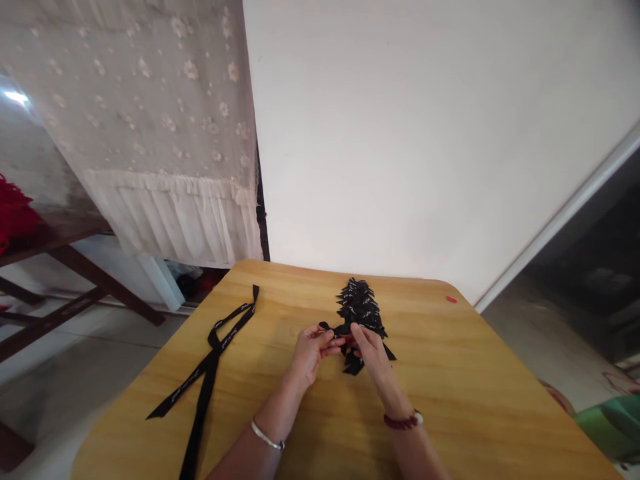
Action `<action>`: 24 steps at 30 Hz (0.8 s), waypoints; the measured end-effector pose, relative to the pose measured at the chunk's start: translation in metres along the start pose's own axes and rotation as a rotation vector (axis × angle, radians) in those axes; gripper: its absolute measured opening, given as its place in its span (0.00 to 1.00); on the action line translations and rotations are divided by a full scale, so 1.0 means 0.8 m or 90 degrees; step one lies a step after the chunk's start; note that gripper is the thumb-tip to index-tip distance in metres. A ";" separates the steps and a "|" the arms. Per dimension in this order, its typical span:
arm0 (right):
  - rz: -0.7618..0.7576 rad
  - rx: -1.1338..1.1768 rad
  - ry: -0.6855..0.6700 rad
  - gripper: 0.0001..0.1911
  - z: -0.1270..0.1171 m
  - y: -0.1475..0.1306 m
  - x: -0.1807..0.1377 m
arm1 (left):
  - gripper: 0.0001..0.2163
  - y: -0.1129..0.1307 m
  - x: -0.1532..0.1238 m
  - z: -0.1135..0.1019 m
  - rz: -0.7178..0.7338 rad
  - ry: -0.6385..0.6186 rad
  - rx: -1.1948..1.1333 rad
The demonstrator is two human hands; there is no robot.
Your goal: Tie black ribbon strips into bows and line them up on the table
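Between my two hands is a black ribbon that looks folded or looped. My left hand pinches its left side between thumb and fingers. On the other side my right hand closes on it with thumb and forefinger, hiding part of it. Just beyond my fingers lies a row of black ribbon bows with white lettering, stacked close together on the table. Ribbon tails hang down below my hands. Off to the left, a long loose black ribbon with white print lies crossed over itself, apart from my hands.
The wooden table has rounded corners and meets a white wall. A small red piece lies near its far right corner. A lace curtain hangs at the left, beside a dark wooden stand with red material.
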State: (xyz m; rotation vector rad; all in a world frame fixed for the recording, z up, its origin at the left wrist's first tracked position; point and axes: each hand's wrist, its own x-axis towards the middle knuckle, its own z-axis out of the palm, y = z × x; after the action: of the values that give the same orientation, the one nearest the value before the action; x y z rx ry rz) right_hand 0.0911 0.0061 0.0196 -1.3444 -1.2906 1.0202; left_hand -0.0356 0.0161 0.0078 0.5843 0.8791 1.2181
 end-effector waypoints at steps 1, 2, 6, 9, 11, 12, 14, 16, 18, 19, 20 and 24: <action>-0.008 -0.003 0.001 0.20 0.000 -0.001 0.000 | 0.07 -0.001 0.000 0.000 0.005 -0.006 0.012; -0.020 -0.009 -0.001 0.20 0.000 -0.002 -0.001 | 0.08 -0.003 0.000 0.000 0.010 -0.010 0.022; -0.061 -0.034 -0.018 0.18 0.001 -0.006 -0.001 | 0.09 -0.006 0.000 0.000 0.025 -0.023 0.054; -0.081 -0.031 -0.032 0.16 0.002 -0.005 0.000 | 0.10 -0.006 -0.001 0.000 0.027 -0.033 0.072; -0.090 -0.030 -0.030 0.14 0.003 -0.002 0.002 | 0.11 -0.006 -0.002 0.001 0.027 -0.039 0.082; -0.091 -0.033 -0.025 0.12 0.003 0.000 0.002 | 0.11 -0.006 -0.002 0.001 0.026 -0.041 0.086; -0.090 -0.045 -0.016 0.10 0.003 0.003 0.004 | 0.11 -0.007 -0.002 0.001 0.022 -0.043 0.088; -0.090 -0.052 -0.010 0.09 0.003 0.006 0.005 | 0.11 -0.007 -0.002 0.001 0.018 -0.044 0.081; -0.090 -0.054 -0.010 0.09 0.003 0.006 0.005 | 0.12 -0.007 -0.002 0.002 0.019 -0.042 0.073; -0.091 -0.055 -0.012 0.09 0.004 0.006 0.004 | 0.12 -0.007 -0.003 0.003 0.022 -0.037 0.070; -0.094 -0.056 -0.015 0.09 0.004 0.006 0.004 | 0.13 -0.006 -0.003 0.003 0.026 -0.029 0.069; -0.118 -0.078 -0.019 0.09 0.007 0.007 0.003 | 0.13 -0.007 -0.003 0.004 0.047 0.001 0.069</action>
State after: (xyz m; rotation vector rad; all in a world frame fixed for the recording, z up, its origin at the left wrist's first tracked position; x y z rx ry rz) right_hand 0.0869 0.0089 0.0132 -1.2772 -1.4901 0.8475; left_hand -0.0298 0.0127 0.0058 0.7081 0.9363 1.2431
